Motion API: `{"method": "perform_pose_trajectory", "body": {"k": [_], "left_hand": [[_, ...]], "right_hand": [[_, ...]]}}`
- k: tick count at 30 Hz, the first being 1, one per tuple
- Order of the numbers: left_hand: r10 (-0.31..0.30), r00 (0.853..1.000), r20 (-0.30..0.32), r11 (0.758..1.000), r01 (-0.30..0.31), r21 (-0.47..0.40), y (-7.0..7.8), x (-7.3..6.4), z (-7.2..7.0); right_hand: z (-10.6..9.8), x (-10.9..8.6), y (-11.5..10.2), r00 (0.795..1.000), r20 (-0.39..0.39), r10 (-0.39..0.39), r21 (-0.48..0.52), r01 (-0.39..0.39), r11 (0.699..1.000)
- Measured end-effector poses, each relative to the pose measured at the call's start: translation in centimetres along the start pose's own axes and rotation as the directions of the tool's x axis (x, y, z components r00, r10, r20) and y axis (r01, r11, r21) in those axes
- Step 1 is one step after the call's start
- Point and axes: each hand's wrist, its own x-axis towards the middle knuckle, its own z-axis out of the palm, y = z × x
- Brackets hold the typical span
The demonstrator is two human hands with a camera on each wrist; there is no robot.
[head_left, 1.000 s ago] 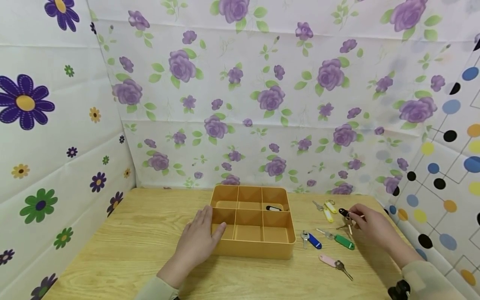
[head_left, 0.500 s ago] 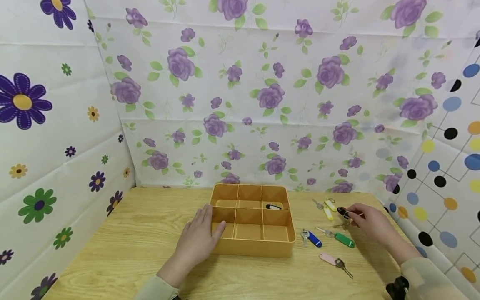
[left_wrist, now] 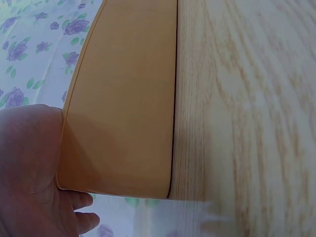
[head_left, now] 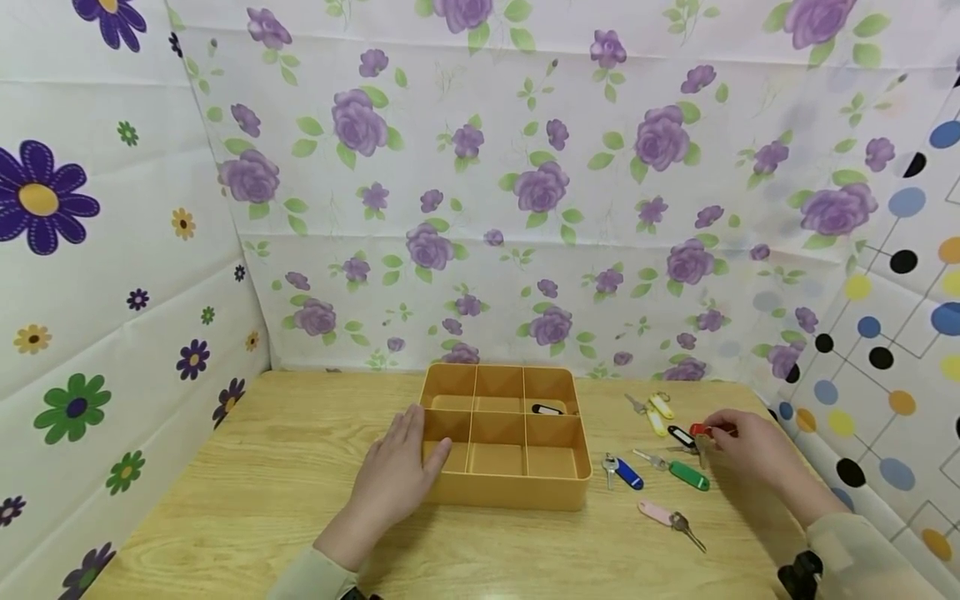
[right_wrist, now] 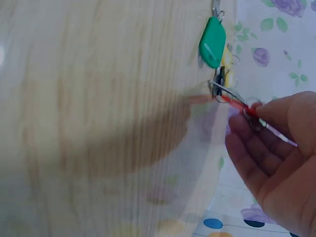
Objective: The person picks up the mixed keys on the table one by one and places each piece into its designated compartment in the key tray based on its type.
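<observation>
In the head view, my left hand (head_left: 395, 471) rests on the left side of a yellow-orange divided box (head_left: 506, 492), with its thumb over the front compartment. The left wrist view shows it at the corner of the box wall (left_wrist: 121, 113). Over at the right, my right hand (head_left: 753, 446) pinches a red key tag (head_left: 701, 430) between thumb and fingers, a key hanging from it. Just left of that lies a black key tag (head_left: 682, 436) with a white label. The right wrist view shows the red tag (right_wrist: 239, 104) close to the black one (right_wrist: 219, 81).
Around the right hand lie a green key tag (head_left: 688, 475), a blue one (head_left: 628, 472), a pink one (head_left: 656, 512) and yellow ones (head_left: 656, 422), with keys. Another black tag (head_left: 547, 409) sits in the box's back right compartment. Patterned cloths surround the wooden table (head_left: 300, 467).
My right hand held the black tag raised; now that tag lies on the table and the hand pinches the red one, slightly further right. The left hand stays on the box.
</observation>
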Motion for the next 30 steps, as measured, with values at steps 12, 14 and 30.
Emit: {"method": "perform_pose_trajectory", "body": {"k": [12,14,30], "left_hand": [[0.006,1.000,-0.007,1.000,-0.006,0.007,-0.2,0.1,0.1],[0.008,1.000,-0.007,1.000,-0.008,0.009,-0.2,0.1,0.1],[-0.001,1.000,0.001,1.000,0.001,0.005,0.0,0.1,0.0]], "right_hand": [[-0.1,-0.3,0.9,1.000,-0.013,0.005,-0.129,-0.006,0.992],[0.2,-0.2,0.7,0.999,-0.022,-0.032,-0.146,0.028,0.989],[2.2,1.0,-0.1,0.993,0.080,-0.085,-0.110,0.094,0.989]]}}
